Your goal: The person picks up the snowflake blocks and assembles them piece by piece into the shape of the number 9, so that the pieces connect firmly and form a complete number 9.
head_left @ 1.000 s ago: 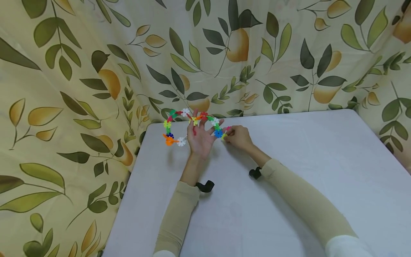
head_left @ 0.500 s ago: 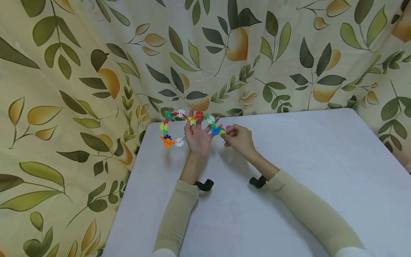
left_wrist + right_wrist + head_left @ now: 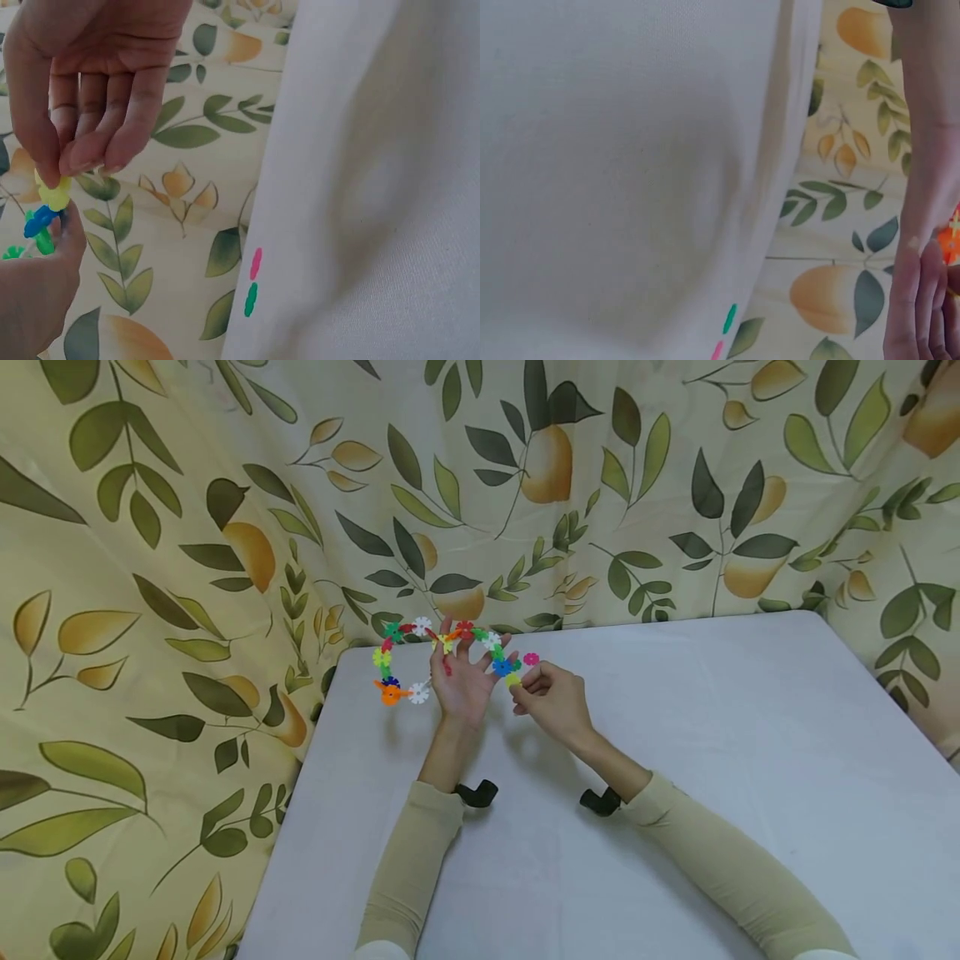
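Observation:
My left hand (image 3: pixel 463 689), palm toward the head camera, holds a chain of colourful flower-shaped interlocking discs (image 3: pixel 390 694) looped around its thumb and fingers. The chain curves out to the left and passes over the fingers to a blue disc (image 3: pixel 502 667) at the right end. My right hand (image 3: pixel 558 697) pinches a yellow flower disc (image 3: pixel 55 196) between thumb and fingertips, right at the blue disc. The left wrist view has the yellow disc's lower rim overlapping the blue one. Only part of each hand appears in the right wrist view, beside an orange disc (image 3: pixel 949 246).
Near the far edge of the white-covered table (image 3: pixel 712 735), a pink disc (image 3: pixel 256 264) and a green disc (image 3: pixel 250 300) lie close together. A leaf-and-fruit patterned curtain (image 3: pixel 315 510) stands behind the table and along its left side.
My right hand has shifted slightly down, bringing the pink disc on the table into fuller view. The yellow disc stays at the blue disc. My left hand and the chain have moved slightly left.

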Action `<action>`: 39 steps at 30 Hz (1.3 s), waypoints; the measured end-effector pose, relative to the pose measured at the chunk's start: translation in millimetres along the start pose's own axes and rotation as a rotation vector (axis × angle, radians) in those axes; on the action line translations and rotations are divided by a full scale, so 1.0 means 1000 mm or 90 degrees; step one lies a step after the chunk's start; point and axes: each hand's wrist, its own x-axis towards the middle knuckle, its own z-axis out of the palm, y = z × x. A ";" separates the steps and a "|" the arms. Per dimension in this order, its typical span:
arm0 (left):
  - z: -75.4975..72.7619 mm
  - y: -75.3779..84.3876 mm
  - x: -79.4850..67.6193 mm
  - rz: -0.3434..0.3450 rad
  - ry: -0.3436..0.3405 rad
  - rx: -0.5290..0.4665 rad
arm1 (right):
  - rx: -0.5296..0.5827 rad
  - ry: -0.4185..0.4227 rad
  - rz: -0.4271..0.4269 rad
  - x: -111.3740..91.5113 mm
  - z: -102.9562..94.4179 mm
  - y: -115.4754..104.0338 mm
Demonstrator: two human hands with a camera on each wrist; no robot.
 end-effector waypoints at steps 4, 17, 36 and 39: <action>0.001 -0.002 0.000 -0.005 -0.008 -0.001 | -0.009 0.017 0.001 0.000 0.002 0.000; 0.007 -0.014 -0.005 0.009 0.025 -0.010 | -0.053 0.083 -0.079 -0.006 0.014 0.004; 0.013 -0.016 -0.006 0.007 0.035 0.004 | -0.048 0.065 -0.093 -0.001 0.011 0.007; 0.007 -0.010 -0.003 -0.004 0.032 0.026 | -0.101 0.000 -0.068 0.002 0.004 0.008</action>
